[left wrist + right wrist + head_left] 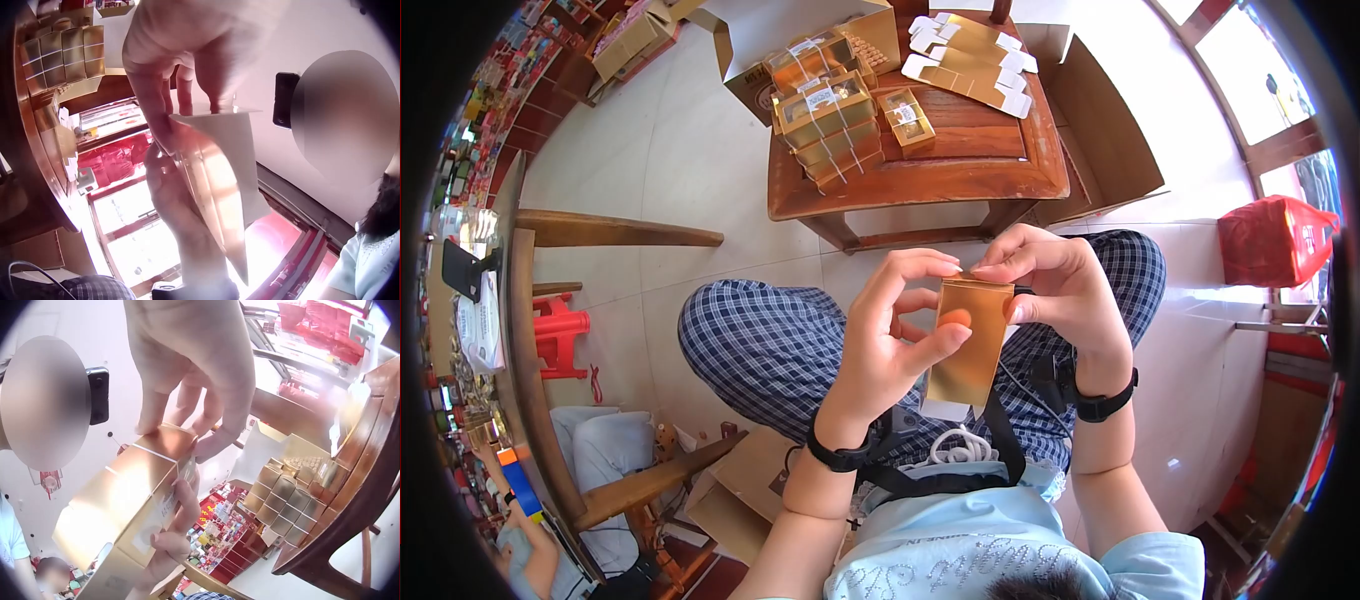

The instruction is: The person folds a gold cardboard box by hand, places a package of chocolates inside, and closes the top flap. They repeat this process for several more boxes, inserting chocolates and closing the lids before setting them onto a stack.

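In the head view, both hands hold a small gold cardboard box [972,355] over the lap, its white flaps jutting from the near end. The left hand [878,335] grips its left side, thumb against the gold face and fingertips at the top edge. From the right, the right hand [1068,295] pinches the upper end, thumb on the side. The left wrist view shows the carton's [215,187] near end standing open, with a white inner side. A printed side panel of the carton [147,534] appears in the right wrist view, under the left hand's fingers.
A wooden stool [800,203] ahead bears stacked gold boxes [825,110], one separate gold box [907,118] and flat gold carton blanks [970,65]. Beside it stands an open cardboard box [1115,130]. A red bag [1270,240] lies right; a table edge [550,430] runs along the left.
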A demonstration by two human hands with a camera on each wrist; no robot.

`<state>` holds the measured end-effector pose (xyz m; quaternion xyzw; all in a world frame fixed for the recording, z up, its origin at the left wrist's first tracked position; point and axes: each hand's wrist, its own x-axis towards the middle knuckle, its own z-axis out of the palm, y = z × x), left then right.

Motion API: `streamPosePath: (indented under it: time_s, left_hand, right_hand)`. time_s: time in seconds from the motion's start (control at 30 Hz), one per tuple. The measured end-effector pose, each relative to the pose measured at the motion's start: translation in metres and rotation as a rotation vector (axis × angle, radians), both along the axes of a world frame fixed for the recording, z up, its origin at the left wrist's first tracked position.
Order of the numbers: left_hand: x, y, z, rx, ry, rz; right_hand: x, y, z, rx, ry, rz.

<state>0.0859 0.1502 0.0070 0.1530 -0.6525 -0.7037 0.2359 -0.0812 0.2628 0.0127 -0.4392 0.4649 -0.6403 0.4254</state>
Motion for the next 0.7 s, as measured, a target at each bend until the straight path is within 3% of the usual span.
streamPosePath:
  time_s: [0.23, 0.3, 0.37, 0.43, 0.5, 0.57, 0.63, 0.7]
  left_hand:
    - [0.0, 0.001, -0.006, -0.031, 0.047, 0.034]
    - [0.0, -0.002, -0.006, -0.189, 0.07, 0.042]
    - [-0.001, -0.001, -0.003, -0.174, 0.076, 0.055]
    - [-0.002, -0.001, 0.002, -0.163, 0.084, 0.072]
    - [-0.003, -0.002, 0.008, -0.251, 0.035, 0.09]
    - [-0.001, -0.007, 0.005, -0.209, -0.004, 0.202]
    - [0.002, -0.016, 0.012, -0.162, -0.03, 0.309]
    - [0.01, -0.029, 0.023, 0.505, 0.095, -0.217]
  right_hand:
    - [0.0, -0.002, 0.004, 0.029, 0.125, -0.004]
    - [-0.002, -0.002, 0.002, 0.022, 0.141, 0.004]
    - [-0.001, -0.003, 0.003, 0.012, 0.158, 0.015]
    - [0.005, -0.003, 0.012, 0.171, -0.087, -0.017]
    - [0.004, 0.0, 0.024, 0.197, -0.08, 0.014]
    - [0.01, 0.002, 0.037, -0.051, 0.266, -0.294]
    - [0.011, 0.005, 0.053, -0.235, 0.817, -0.449]
    - [0.022, 0.003, 0.072, -0.425, 1.171, -0.336]
